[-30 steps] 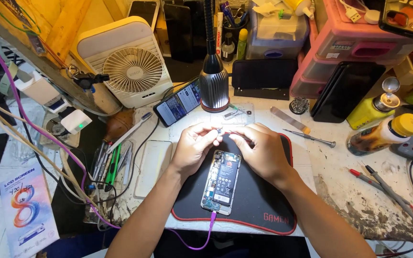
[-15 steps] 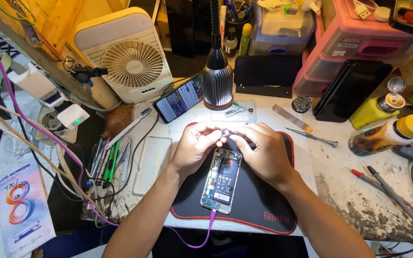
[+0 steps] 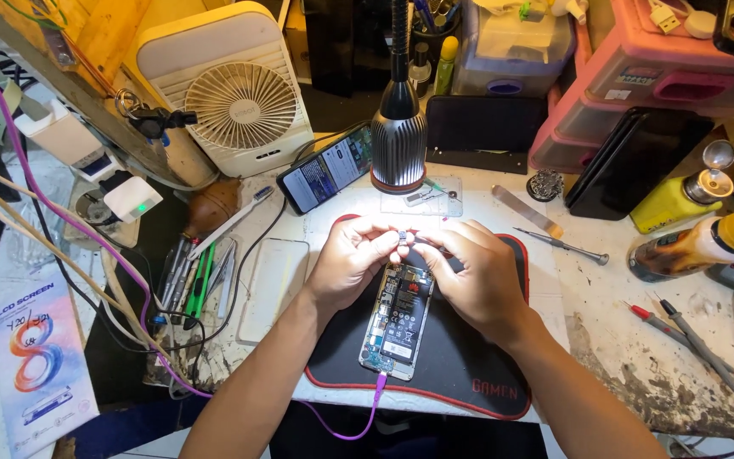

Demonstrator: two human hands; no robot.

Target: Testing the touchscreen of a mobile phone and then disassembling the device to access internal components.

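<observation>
Cluttered repair bench, white top stained and worn at the right (image 3: 639,374); black mat with red edge (image 3: 469,374) laid at the centre, likely to keep small parts from sliding; lamp (image 3: 398,144) bent low over the mat's far edge so its light falls straight on the work.

Opened phone (image 3: 397,319) lies flat on the mat, insides up, long axis running away from the person; purple cable (image 3: 367,416) plugged into its near end.

Left hand (image 3: 350,263) and right hand (image 3: 477,280) meet just past the phone's far end; fingertips of both pinch one small dark part (image 3: 403,236) between them, held just above the top of the phone, not resting on it as far as shows; both grips are closed on that part, what it is too small to tell.

Second phone (image 3: 324,174), screen lit, leans left of the lamp, probably for reference; white fan (image 3: 239,102) behind it; screwdriver (image 3: 562,246) lies right of the mat, well within reach; yellow-capped bottle (image 3: 698,242) and probe leads (image 3: 681,327) farther right.
</observation>
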